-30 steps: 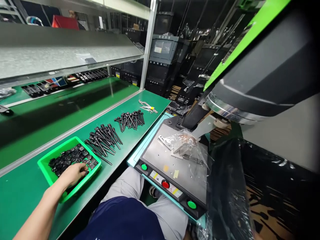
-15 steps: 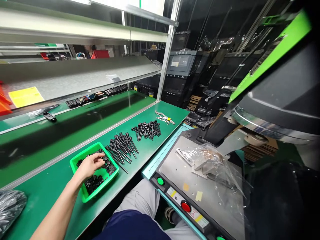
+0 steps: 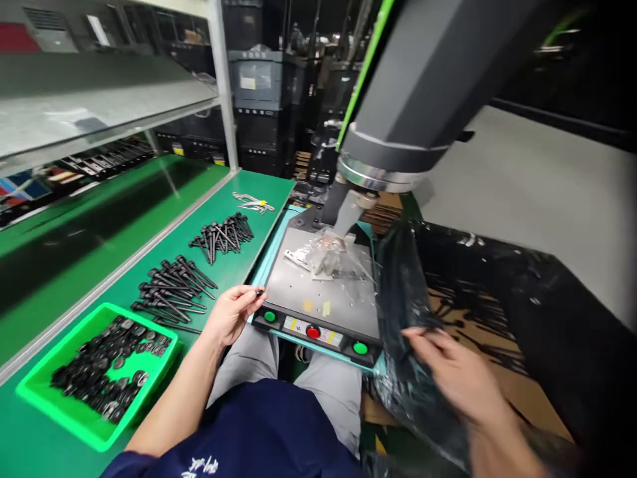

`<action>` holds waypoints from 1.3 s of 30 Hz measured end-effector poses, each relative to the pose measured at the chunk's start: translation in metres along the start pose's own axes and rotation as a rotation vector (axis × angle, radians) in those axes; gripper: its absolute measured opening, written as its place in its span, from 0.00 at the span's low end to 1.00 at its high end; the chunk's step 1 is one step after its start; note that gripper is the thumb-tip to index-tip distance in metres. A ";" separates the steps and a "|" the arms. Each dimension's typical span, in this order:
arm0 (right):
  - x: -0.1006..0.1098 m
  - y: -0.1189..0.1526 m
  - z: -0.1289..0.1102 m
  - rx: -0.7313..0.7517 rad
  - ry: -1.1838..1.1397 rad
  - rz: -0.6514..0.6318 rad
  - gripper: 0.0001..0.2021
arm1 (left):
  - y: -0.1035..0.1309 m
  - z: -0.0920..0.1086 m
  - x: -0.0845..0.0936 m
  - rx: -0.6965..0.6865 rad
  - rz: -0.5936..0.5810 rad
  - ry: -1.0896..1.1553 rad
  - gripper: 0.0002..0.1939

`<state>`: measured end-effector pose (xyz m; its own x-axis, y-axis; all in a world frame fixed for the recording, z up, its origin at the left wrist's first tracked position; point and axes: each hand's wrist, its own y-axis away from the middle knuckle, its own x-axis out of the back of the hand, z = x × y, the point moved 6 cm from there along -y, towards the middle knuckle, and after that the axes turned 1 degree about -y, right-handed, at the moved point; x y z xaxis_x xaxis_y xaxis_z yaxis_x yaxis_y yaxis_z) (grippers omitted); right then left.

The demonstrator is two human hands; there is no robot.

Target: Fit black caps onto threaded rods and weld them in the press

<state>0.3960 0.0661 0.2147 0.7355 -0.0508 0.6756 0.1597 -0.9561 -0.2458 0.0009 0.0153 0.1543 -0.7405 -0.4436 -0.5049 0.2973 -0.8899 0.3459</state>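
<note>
Counted one left hand (image 3: pixel 229 317), one right hand (image 3: pixel 455 372), one small dark part (image 3: pixel 259 293), one green tray (image 3: pixel 132 365) and two piles of black screw-like rods (image 3: pixel 174 289). Also tallied one red button (image 3: pixel 313 331), two green buttons (image 3: pixel 359 348), two yellowish patches (image 3: pixel 326 308) on one metal plate (image 3: pixel 291 285). Can't count single rods or the dark caps (image 3: pixel 94 364) in the tray: too heaped.

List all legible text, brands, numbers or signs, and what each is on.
None legible for certain.
Navy-blue fabric shirt: white characters at the chest, cut off and unclear.
Grey plastic crate: white label, too small.
Black plastic crate: row of white characters, blurred.
Yellow-and-white rectangular stickers beside the round red button: small print and marks, too small.
</note>
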 end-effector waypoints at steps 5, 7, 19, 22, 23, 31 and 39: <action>-0.115 0.015 -0.062 -0.042 -0.298 -0.344 0.18 | -0.012 -0.026 -0.061 0.103 -0.202 0.002 0.18; -0.136 0.012 -0.076 0.013 -0.312 -0.321 0.17 | -0.011 -0.034 -0.075 0.127 -0.255 -0.008 0.17; -0.173 0.013 -0.068 -0.301 -0.982 -0.477 0.21 | -0.009 -0.047 -0.086 0.174 -0.340 -0.033 0.15; -0.180 0.014 -0.066 -0.375 -1.120 -0.489 0.21 | -0.011 -0.047 -0.085 0.124 -0.360 -0.073 0.15; -0.180 0.013 -0.064 -0.360 -1.101 -0.463 0.21 | -0.013 -0.047 -0.084 0.095 -0.363 -0.087 0.15; -0.197 -0.008 -0.046 -0.317 -1.066 -0.301 0.22 | -0.040 -0.076 -0.093 -0.052 -0.421 -0.318 0.18; -0.208 -0.073 -0.001 -0.382 -0.995 0.013 0.22 | -0.095 -0.063 -0.129 -0.074 -0.430 -0.195 0.44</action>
<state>0.2307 0.1459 0.0923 0.9703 0.0323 -0.2399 0.0583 -0.9931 0.1021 0.1059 0.1504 0.1370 -0.9028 -0.0116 -0.4299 -0.0240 -0.9967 0.0772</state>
